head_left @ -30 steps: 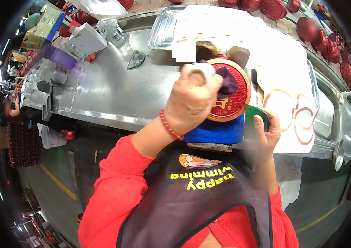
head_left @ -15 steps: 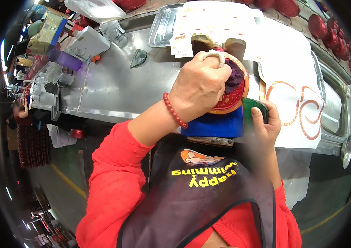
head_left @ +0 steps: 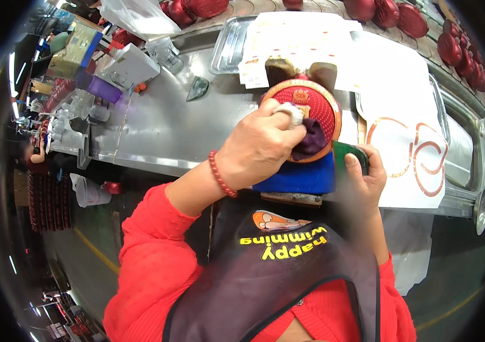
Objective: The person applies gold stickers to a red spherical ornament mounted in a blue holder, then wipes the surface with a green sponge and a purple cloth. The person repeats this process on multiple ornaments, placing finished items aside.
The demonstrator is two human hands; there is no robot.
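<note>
So the thing being worked on is a round red disc with gold ornament and a gold rim [head_left: 311,111], looks like a lacquered or moulded decorative plaque, standing tilted up on a blue cloth pad [head_left: 305,178] at the near edge of the long stainless steel tabletop [head_left: 162,128]. My guess is it's stiff and fairly light, with a glossy face that would be slippery and easy to scuff, so I'd take it by the rim rather than press on the raised pattern. The left hand [head_left: 257,149], with a red bead bracelet [head_left: 221,174] on the wrist, is curled closed around a dark purple cloth [head_left: 310,139] plus a small white wad [head_left: 288,112], and presses them against the lower left of the disc's face; grip looks snug, fingers fully wrapped, nothing loose. The right hand [head_left: 365,174] is down at the disc's right side, fingers bent around a dark green object [head_left: 350,157] just beside the rim. Can't tell what that object is, or whether the hand also steadies the disc, since that corner is blurred. Behind the disc, two brown rounded pieces [head_left: 302,71] poke up, touching or nearly touching its top edge. Further out: white paper sheets [head_left: 305,37] on a metal tray [head_left: 228,45], a big white sheet with orange ring marks [head_left: 413,148] on the right, more dark red round pieces [head_left: 408,17] along the far edge, and on the left a white box [head_left: 128,65] and a purple container [head_left: 102,88].
</note>
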